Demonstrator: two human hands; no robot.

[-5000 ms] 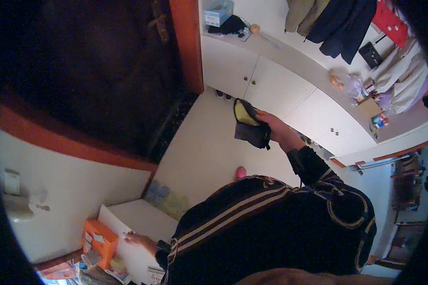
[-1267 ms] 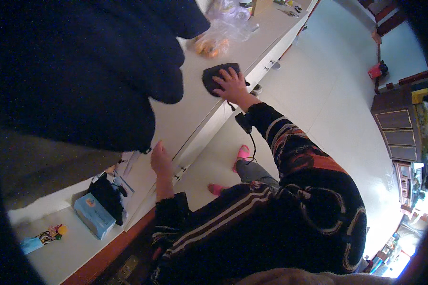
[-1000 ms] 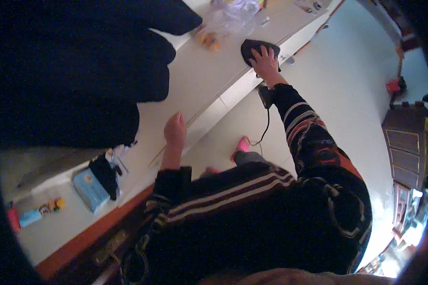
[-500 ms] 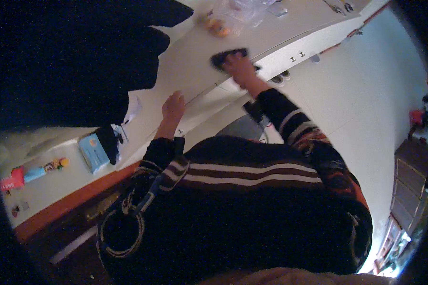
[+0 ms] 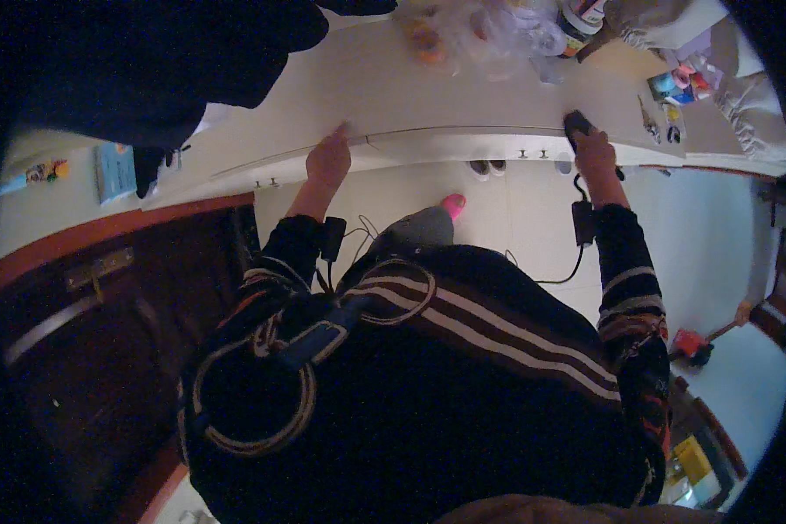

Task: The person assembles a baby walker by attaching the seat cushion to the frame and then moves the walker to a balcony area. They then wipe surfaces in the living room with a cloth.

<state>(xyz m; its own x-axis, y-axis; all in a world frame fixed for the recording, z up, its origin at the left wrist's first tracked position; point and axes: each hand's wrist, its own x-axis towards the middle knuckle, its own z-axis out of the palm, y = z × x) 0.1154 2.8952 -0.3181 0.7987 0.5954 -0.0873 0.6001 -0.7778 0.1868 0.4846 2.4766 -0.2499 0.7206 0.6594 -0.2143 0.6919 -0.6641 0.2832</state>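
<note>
My right hand (image 5: 596, 155) is closed on a small dark cloth (image 5: 575, 127), pressed on the white cabinet top near its front edge; its folds are too dark to make out. My left hand (image 5: 329, 166) is at the same edge, further left. Its fingers look mostly curled, with one fingertip pointing forward over the surface, and no object shows in it. The cabinet top (image 5: 384, 92) runs across in front of me.
Clear plastic bags (image 5: 506, 39) and a jar (image 5: 581, 22) stand at the back. Keys (image 5: 649, 122) lie right of the cloth. A blue packet (image 5: 115, 172) is at the left, dark hanging fabric (image 5: 166, 61) above it. Shoes (image 5: 487, 168) are on the floor below.
My right hand has moved to the right along the cabinet top with the dark cloth. My left hand stays near the front edge. The view has turned, showing more of the right side.
</note>
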